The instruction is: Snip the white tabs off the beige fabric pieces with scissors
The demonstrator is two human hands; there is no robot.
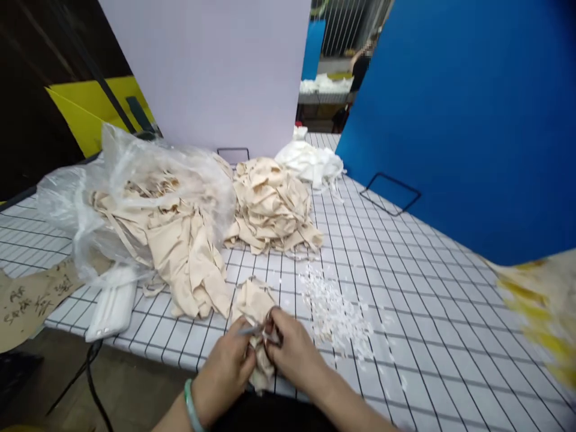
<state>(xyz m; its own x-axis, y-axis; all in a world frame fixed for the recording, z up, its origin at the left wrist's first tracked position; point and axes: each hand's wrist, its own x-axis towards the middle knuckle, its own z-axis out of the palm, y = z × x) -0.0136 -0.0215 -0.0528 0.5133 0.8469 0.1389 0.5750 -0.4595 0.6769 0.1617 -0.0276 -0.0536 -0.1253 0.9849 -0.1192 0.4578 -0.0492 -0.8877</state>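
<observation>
At the front edge of the table, my left hand (228, 362) pinches a small beige cloth piece (255, 300) with its fingers closed. My right hand (294, 348) is closed round a small pair of scissors (248, 330). Their grey blades point left across the cloth, toward my left fingers. Part of the cloth lies flat on the table beyond my hands, and part hangs down between them. Exactly where the blades meet the cloth is hidden by my fingers. Just right of my right hand, many small white scraps (337, 315) are scattered.
Beige cloth pieces (189, 252) spill from a clear plastic bag (90, 186). A beige cloth pile (272, 201) and a white cloth pile (310, 162) stand behind. A white power strip (112, 303) and marked cardboard (36, 300) lie left. Lilac (216, 72) and blue boards (468, 120) border the checked table (427, 312).
</observation>
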